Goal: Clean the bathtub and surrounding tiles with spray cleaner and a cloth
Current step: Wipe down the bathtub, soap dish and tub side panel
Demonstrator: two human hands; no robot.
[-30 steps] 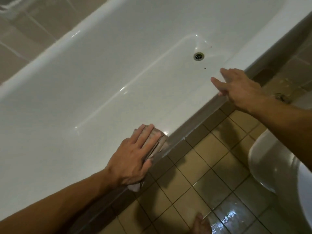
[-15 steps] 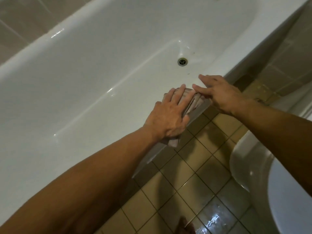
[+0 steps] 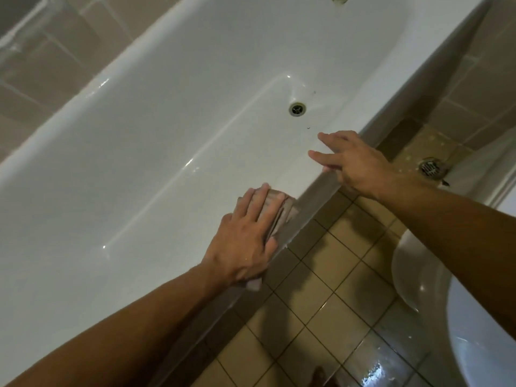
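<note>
A white bathtub (image 3: pixel 173 129) fills most of the view, its drain (image 3: pixel 297 109) at the right end. My left hand (image 3: pixel 245 241) lies flat with straight fingers on a folded beige cloth (image 3: pixel 282 210), pressing it onto the tub's near rim. A corner of the cloth sticks out under my wrist. My right hand (image 3: pixel 351 160) rests on the same rim further right, fingers straight and spread, apart from the cloth. No spray cleaner is in view.
Beige floor tiles (image 3: pixel 321 297) lie below the rim, wet and shiny at the bottom right. A white toilet or basin (image 3: pixel 435 275) stands at the right. A floor drain (image 3: pixel 430 166) sits behind it. Brown wall tiles (image 3: pixel 55 68) run beyond the tub's far edge.
My left hand has slid the cloth back to the left along the rim, away from my right hand, after having reached it half a second ago. The right hand stays on the rim.
</note>
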